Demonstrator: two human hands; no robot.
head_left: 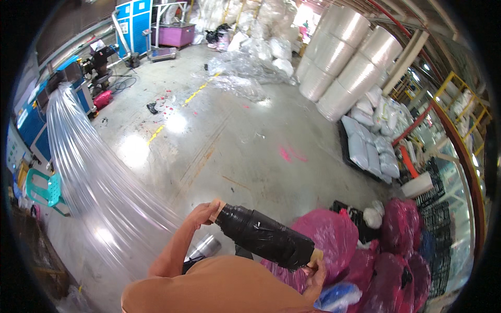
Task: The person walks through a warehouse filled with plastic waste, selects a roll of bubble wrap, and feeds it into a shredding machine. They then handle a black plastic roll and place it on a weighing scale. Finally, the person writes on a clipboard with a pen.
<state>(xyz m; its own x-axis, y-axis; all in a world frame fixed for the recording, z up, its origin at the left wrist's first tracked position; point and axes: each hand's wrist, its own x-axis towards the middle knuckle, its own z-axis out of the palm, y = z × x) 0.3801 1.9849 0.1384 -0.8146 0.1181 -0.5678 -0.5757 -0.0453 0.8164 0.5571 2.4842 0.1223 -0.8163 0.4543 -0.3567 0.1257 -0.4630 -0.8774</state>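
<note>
In front of my body I hold a roll of black plastic film wound on a tan cardboard core. It tilts down toward the right. My left hand grips the core's upper left end, with the fingers closed on it. At the lower right end, my right hand is closed around the other stub of the core. The black film looks wrinkled and torn in places. Just below the roll's left part, a metallic cylinder shows, partly hidden by my arm and body.
A long sheet of clear film runs from a blue machine toward me on the left. A green plastic chair stands beyond it. Pink plastic bags crowd the right. Tall wrapped rolls and a pallet of white sacks stand farther back.
</note>
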